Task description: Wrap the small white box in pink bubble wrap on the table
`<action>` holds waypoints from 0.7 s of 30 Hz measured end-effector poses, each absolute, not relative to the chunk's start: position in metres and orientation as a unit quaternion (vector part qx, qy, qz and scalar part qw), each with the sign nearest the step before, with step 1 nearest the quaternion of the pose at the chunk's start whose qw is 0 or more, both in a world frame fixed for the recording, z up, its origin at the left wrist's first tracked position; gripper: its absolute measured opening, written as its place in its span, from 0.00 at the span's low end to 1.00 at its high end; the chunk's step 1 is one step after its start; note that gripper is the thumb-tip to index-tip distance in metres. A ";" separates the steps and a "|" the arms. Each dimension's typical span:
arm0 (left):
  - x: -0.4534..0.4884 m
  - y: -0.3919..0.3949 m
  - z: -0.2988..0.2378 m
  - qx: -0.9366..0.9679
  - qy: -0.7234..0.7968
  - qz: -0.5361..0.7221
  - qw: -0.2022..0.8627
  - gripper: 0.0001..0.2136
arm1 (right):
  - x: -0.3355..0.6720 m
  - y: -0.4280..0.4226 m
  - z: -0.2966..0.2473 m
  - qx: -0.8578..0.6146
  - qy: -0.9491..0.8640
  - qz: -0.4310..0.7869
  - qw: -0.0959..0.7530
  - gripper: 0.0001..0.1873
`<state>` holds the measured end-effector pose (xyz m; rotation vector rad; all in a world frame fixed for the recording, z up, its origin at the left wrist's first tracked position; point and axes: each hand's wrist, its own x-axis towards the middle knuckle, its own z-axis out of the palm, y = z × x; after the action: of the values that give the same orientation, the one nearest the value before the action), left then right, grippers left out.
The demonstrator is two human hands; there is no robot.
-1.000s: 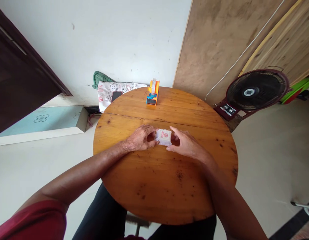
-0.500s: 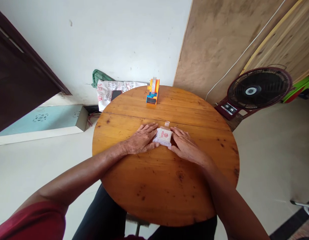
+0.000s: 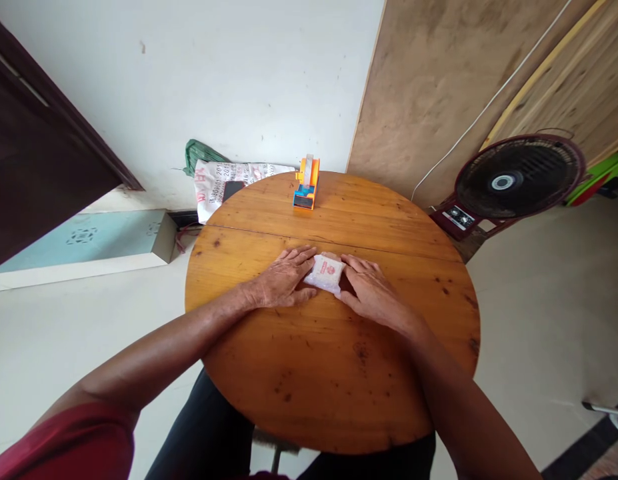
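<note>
A small pale box (image 3: pixel 327 269) with red print, wrapped in clear bubble wrap, lies on the round wooden table (image 3: pixel 309 360). My left hand (image 3: pixel 287 277) holds its left side, fingertips at the far corner and thumb at the near corner. Opposite it, my right hand (image 3: pixel 371 288) grips the right side the same way, with fingers bent along the edge. The undersides of my fingers are partly hidden.
An orange and blue tape dispenser (image 3: pixel 307 183) stands near the table's far edge. Behind the table lies a white printed sack (image 3: pixel 209 193) by the wall. A dark red fan (image 3: pixel 509 180) is at the right, and a pale blue box (image 3: pixel 83 240) at the left.
The clear strip that stuck out from the far side of the wrapped box no longer sticks up. The box has turned and tilted slightly between my hands, which have barely moved.
</note>
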<state>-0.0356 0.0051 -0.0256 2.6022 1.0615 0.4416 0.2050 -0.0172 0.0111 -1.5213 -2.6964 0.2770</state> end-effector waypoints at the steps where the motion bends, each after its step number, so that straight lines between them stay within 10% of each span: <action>1: -0.038 0.006 -0.025 0.904 0.363 0.166 0.150 0.28 | 0.208 -0.016 0.013 -0.489 -0.867 0.093 0.020 0.29; 9: -0.043 0.014 -0.027 0.872 0.370 0.289 0.140 0.06 | 0.214 -0.011 0.011 -0.500 -0.858 0.094 0.078 0.21; 21: -0.036 0.017 -0.037 0.893 0.316 0.279 0.159 0.07 | 0.195 -0.013 -0.002 -0.488 -0.858 0.110 0.118 0.22</action>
<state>-0.0361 0.0166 -0.0369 2.5515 0.9029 0.7965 0.1948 -0.0134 -0.0024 -1.4270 -2.5092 0.3229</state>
